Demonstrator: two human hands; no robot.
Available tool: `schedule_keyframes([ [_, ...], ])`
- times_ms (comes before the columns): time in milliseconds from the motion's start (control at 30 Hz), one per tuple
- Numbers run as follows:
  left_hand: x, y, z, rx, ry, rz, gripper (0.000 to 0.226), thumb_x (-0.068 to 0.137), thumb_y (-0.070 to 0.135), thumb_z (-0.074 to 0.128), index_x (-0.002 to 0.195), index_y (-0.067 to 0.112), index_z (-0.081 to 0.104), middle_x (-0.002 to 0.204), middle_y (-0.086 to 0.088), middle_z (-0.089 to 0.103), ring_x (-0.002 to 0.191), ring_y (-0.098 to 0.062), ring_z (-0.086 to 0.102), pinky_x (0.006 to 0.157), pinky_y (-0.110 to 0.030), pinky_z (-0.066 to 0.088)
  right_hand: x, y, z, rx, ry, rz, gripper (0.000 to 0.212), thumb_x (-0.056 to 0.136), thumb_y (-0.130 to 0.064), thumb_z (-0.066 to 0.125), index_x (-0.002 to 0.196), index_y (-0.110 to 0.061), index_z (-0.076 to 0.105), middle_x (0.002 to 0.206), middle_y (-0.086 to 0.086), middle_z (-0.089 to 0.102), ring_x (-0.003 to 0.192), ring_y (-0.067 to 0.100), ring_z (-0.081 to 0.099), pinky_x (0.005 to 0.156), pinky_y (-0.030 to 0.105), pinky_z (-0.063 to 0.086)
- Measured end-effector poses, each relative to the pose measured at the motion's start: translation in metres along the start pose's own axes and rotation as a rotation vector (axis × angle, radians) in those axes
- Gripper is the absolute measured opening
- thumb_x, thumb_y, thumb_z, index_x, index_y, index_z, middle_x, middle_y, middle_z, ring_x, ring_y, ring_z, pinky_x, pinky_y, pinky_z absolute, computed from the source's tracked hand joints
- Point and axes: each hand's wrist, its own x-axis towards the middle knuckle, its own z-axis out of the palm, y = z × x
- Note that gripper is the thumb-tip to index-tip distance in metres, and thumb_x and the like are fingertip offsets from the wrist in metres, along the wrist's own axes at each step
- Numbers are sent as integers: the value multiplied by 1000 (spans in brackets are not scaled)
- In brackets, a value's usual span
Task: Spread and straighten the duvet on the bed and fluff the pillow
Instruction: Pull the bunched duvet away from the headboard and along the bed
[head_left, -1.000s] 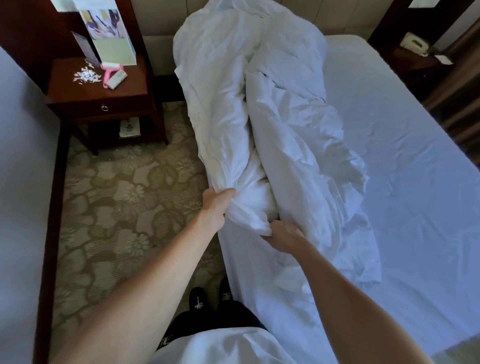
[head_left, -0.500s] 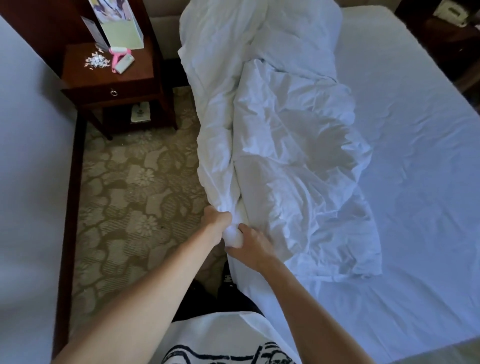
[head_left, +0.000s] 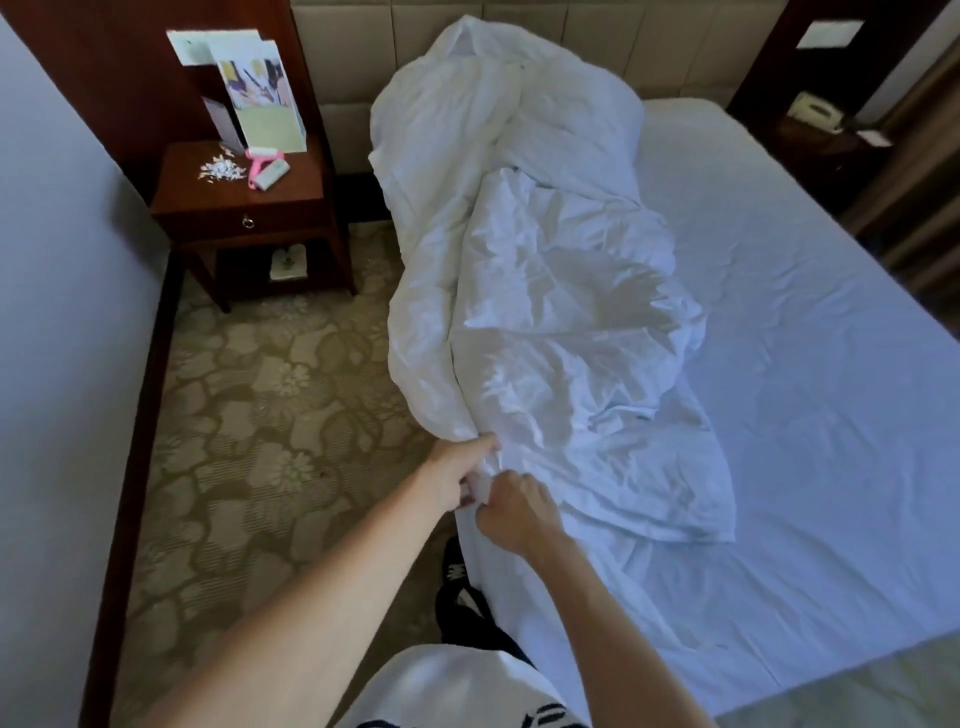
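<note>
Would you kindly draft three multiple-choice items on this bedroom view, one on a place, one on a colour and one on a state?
1. Where does the duvet lie?
A. bunched along the bed's left side
B. spread flat over the whole bed
C. on the carpet

2. What colour is the handle of the lint roller on the nightstand?
A. green
B. pink
C. black

3. What are the left hand and right hand doing?
A. both resting flat on the mattress
B. one holding a pillow
C. both gripping the duvet's near end

Answers: 1 A, the right part of the bed shows bare sheet; 2 B, its handle is pink; 3 C, the fingers curl into the fabric at the near end.
</note>
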Motion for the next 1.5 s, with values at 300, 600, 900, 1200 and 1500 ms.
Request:
schedule_keyframes([
  [300,-36,-59,-9,-44,153,144,42,84,-1,48,126,-5,54,110,-19,64,81,-25,59,49,-24,40,-84,-8,10,50,156,-180,13,83,-11,52,89,-19,43,91,9,65,86,32,60,65,32,35],
  [600,-43,-68,-13,-138,192,54,26,84,-5,38,62,8,41,67,-7,40,59,-19,41,49,-25,34,-88,10,33,329,120,-16,24,88,-16,51,112,-16,51,92,7,61,93,34,62,68,34,43],
  [900,-55,-54,31,-464,130,-35,29,87,-2,29,63,12,37,72,-8,41,64,-23,46,75,-36,47,-80,31,-5,132,154,-22,11,87,-15,56,97,-11,54,97,14,62,95,35,60,69,31,38],
  [1200,-62,-101,-18,-255,-127,-64,19,69,18,52,60,21,36,64,-1,42,61,-21,50,77,-31,44,-123,0,31,-158,126,29,22,91,-13,55,111,-5,57,109,14,63,103,30,60,71,29,39],
  [1500,-59,-142,-126,-139,-182,-13,42,82,35,73,114,15,55,109,-14,65,96,-32,67,93,-46,54,-170,-93,101,-164,124,94,20,91,-11,56,110,-5,57,110,14,62,105,30,59,74,31,41],
])
